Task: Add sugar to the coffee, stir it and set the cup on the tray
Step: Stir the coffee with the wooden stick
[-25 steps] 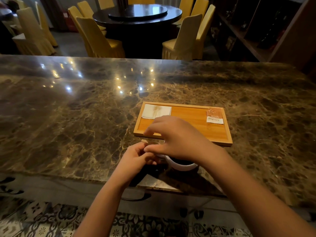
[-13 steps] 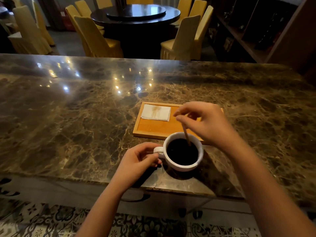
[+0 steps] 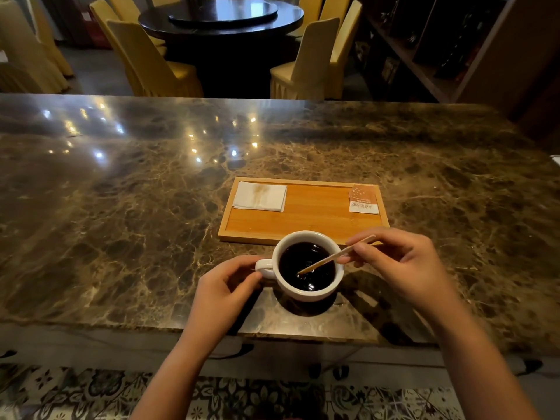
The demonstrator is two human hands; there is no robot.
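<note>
A white cup (image 3: 306, 294) of black coffee stands on the marble counter near its front edge, just in front of the wooden tray (image 3: 303, 221). My left hand (image 3: 225, 286) pinches the cup's handle on its left side. My right hand (image 3: 403, 265) holds a thin wooden stir stick (image 3: 336, 255) that slants down to the left, its tip dipped in the coffee. An orange sugar packet (image 3: 363, 199) lies at the tray's far right corner. A folded white napkin (image 3: 260, 196) lies at its far left corner.
The dark marble counter (image 3: 121, 207) stretches wide to both sides and ends close to me. Beyond it stand a round dark table (image 3: 221, 16) with yellow-covered chairs (image 3: 151, 62) and a wooden shelf unit (image 3: 439, 40) at the right.
My right hand has swung from over the cup out to its right side, and the stick has tipped from near upright to a low slant. The left hand stays at the handle.
</note>
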